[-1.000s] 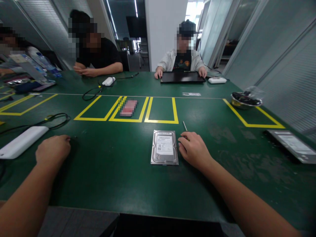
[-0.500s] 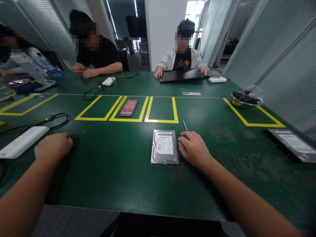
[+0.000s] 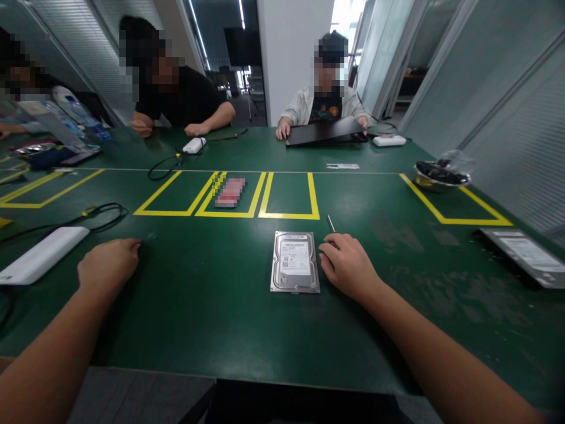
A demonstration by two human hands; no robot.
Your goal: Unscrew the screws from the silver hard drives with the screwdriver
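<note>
On the green table (image 3: 212,330) lies a silver hard drive (image 3: 295,262), flat, with its white label facing up. Just to its right, my right hand (image 3: 346,262) is closed around a screwdriver (image 3: 331,224); the metal shaft points away from me and the palm covers most of the handle. My left hand (image 3: 110,259) rests knuckles up on the table, fingers curled in, with no object showing in it. A white power bank (image 3: 44,254) with a black cable lies just left of that hand.
Yellow tape frames (image 3: 289,216) mark the table, one with a pixelated pink item (image 3: 230,193) inside. At right are another hard drive (image 3: 525,256) and a bowl of dark items (image 3: 441,175). Across the table, a person (image 3: 326,106) holds a black panel (image 3: 329,133); others sit at left.
My left hand has slid a little to the right, away from the power bank. My right hand has hardly moved. Across the table, the black panel is tilted more, and another person's arms have shifted.
</note>
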